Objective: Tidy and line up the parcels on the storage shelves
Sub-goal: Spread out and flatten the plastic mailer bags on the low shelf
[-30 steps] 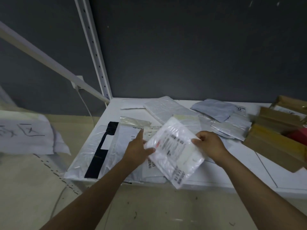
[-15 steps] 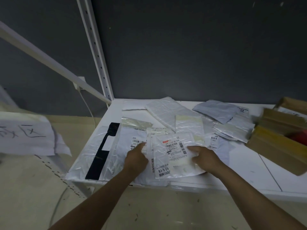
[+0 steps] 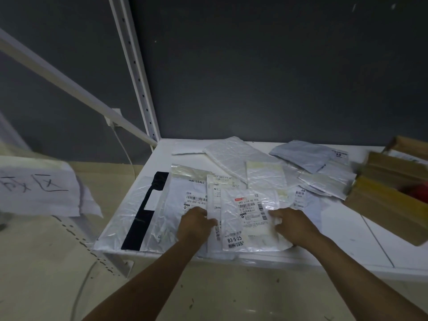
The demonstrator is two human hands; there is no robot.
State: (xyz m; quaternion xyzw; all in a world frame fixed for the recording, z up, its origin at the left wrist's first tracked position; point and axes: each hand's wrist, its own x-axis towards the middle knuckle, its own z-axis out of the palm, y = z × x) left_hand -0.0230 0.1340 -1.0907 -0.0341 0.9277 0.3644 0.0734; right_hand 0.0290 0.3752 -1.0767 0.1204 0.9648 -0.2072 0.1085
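A small white parcel (image 3: 249,218) with printed labels lies flat on top of a pile of mailers near the front of the white shelf (image 3: 347,242). My left hand (image 3: 193,225) is at the pile's left side, its curled fingers gripping the edge of a narrow white parcel (image 3: 212,198) that lies under the small one. My right hand (image 3: 293,224) holds the small parcel's right edge with curled fingers. A larger white mailer (image 3: 183,193) and a clear bag with a black strip (image 3: 143,212) lie underneath to the left.
Silvery mailers (image 3: 231,156) and a grey mailer (image 3: 303,154) lie scattered at the back. Brown cardboard boxes (image 3: 389,205) with a red item (image 3: 419,193) stand at the right. A perforated white upright (image 3: 136,66) rises at the back left; a handwritten paper sign (image 3: 34,186) hangs further left.
The small parcel, held up tilted a second ago, has been laid flat on the pile. Both hands have come down with it and now sit at its left and right edges.
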